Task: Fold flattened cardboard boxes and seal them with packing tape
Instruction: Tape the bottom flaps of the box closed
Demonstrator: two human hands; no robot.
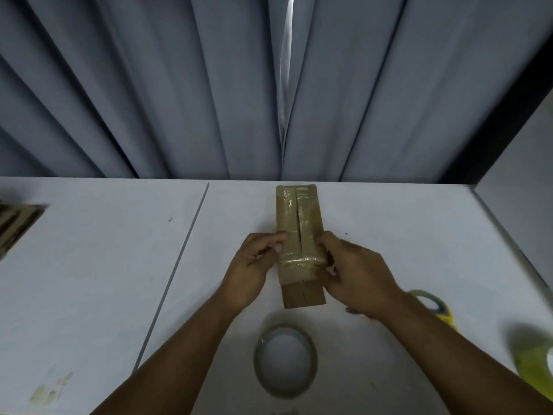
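Note:
A long, narrow cardboard box point(299, 223) lies on the white table point(389, 235), its top seam covered with clear tape and a strip of tape running across it near my hands. My left hand point(254, 265) presses against the box's left side with curled fingers. My right hand point(356, 271) grips the right side, thumb on the top edge. A roll of clear packing tape point(285, 359) lies flat on the table just in front of the box, between my forearms.
Yellow-handled scissors point(440, 310) lie right of my right wrist. A blurred green object point(535, 360) sits at the right edge. Stacked flat cardboard point(15, 223) rests at the far left. Grey curtains point(179, 85) hang behind the table. A seam point(179, 265) divides the tabletop.

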